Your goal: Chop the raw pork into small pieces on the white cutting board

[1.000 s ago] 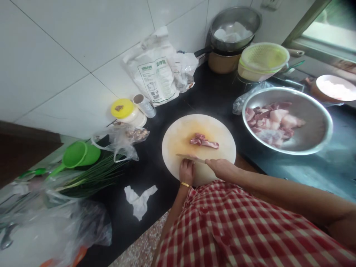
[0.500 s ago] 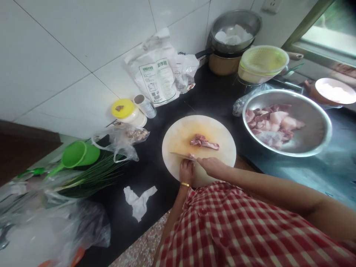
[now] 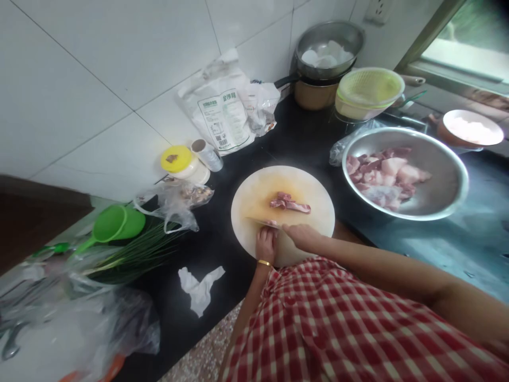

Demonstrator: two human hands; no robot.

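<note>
A round white cutting board (image 3: 244, 199) lies on the dark counter. My right hand (image 3: 304, 237) is closed round the handle of a knife (image 3: 257, 220), whose blade points left across the front half of the board. Just on the near side of the blade, my left hand (image 3: 265, 244) presses curled fingers on a piece of meat, mostly hidden under them. A small bit of meat (image 3: 271, 223) shows beside the blade. Farther back on the board lie several cut strips of raw meat (image 3: 292, 203).
To the right stands a large metal basin (image 3: 441, 196) of raw meat. A crumpled tissue (image 3: 199, 289), scallions (image 3: 135, 254) and a green ladle (image 3: 119, 223) lie left. Behind are a yellow-lidded jar (image 3: 178, 159), a white bag (image 3: 226, 119), stacked pots (image 3: 316, 93) and a colander (image 3: 369, 93).
The knife blade has tipped slightly and shows thinner beside the left fingers. Both hands stay at nearly the same spot on the board. The whole view has shifted a little.
</note>
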